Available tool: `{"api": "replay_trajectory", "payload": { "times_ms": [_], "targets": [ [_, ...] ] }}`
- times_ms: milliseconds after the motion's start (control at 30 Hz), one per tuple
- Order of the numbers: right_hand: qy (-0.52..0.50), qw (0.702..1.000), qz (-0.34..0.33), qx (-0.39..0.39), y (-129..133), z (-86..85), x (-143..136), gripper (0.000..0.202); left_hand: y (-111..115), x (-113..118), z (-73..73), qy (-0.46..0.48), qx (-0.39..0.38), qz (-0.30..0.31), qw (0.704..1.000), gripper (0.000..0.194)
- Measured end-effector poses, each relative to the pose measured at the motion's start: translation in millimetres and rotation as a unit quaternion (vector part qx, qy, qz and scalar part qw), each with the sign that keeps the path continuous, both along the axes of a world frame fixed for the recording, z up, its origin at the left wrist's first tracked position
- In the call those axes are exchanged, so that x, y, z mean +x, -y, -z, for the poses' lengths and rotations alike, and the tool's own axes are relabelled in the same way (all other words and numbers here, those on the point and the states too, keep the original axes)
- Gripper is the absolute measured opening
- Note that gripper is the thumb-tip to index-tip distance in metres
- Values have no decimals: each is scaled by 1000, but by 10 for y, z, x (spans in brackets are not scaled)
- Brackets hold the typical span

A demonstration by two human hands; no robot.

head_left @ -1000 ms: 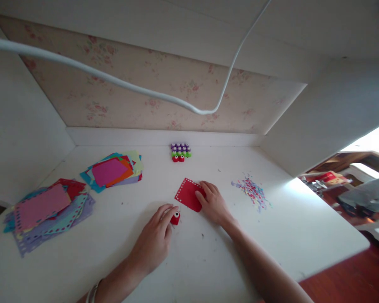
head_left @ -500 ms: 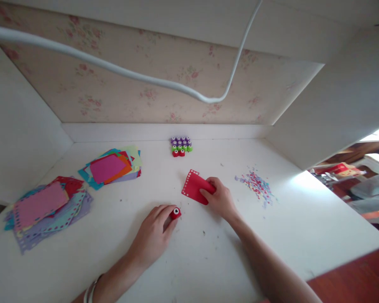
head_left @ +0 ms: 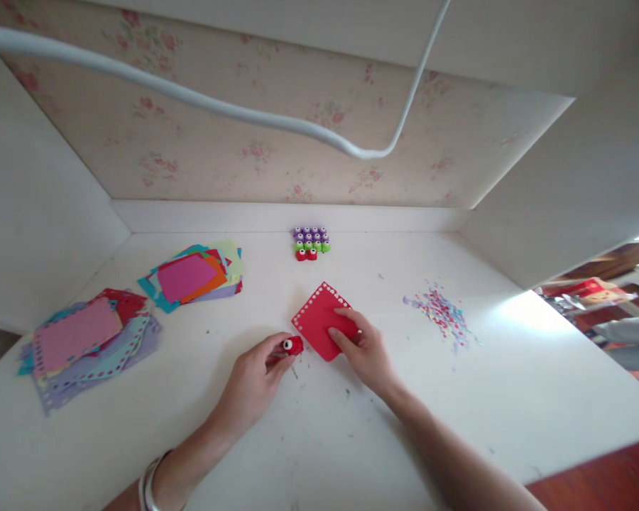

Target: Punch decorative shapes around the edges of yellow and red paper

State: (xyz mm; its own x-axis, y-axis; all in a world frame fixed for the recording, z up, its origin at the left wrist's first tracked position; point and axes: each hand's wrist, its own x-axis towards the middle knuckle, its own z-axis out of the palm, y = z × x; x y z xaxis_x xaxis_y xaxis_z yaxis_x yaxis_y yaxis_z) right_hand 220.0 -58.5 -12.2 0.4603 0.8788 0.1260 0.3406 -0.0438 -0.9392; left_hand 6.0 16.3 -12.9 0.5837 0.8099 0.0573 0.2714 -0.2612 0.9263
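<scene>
Between its thumb and fingers my left hand (head_left: 258, 380) pinches a small red hole punch (head_left: 294, 345), tilted, with a white and dark top. Just right of the punch, a red paper (head_left: 319, 326) lies turned like a diamond, with rows of small punched holes along its two upper edges. My right hand (head_left: 365, 348) grips the paper's right side, thumb on its face. Punch and paper are close together, with a narrow gap between them.
Small purple, green and red punches (head_left: 312, 243) stand in rows at the back. Coloured papers (head_left: 189, 277) are stacked left of them; punched papers (head_left: 77, 337) lie farther left. Paper bits (head_left: 441, 314) are scattered at right. A white cable (head_left: 298, 126) hangs above the table (head_left: 234, 461).
The red paper has turned and now shows holes along two upper edges. My left hand has tipped the punch onto its side. The view has shifted slightly.
</scene>
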Motion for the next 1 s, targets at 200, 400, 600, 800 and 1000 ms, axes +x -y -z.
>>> {"api": "replay_trajectory", "payload": {
  "times_ms": [200, 400, 600, 800, 1000],
  "targets": [
    [-3, 1000, -3, 2, 16, -8, -51, 33, 7, 12, -21, -1, -4, -4, 1000, 29],
    [2, 1000, 8, 7, 25, -34, -74, 32, 12, 20, -21, -4, -15, -8, 1000, 30],
    [29, 1000, -4, -7, 42, -87, -106, 30, 11, 16, -4, -4, 9, -15, 1000, 29],
    [50, 999, 5, -16, 56, -139, -116, 31, 18, 15, -12, -5, 13, -17, 1000, 29],
    [57, 998, -9, -8, 68, -116, -126, 31, 31, 10, -24, -9, 40, -17, 999, 29]
  ]
}}
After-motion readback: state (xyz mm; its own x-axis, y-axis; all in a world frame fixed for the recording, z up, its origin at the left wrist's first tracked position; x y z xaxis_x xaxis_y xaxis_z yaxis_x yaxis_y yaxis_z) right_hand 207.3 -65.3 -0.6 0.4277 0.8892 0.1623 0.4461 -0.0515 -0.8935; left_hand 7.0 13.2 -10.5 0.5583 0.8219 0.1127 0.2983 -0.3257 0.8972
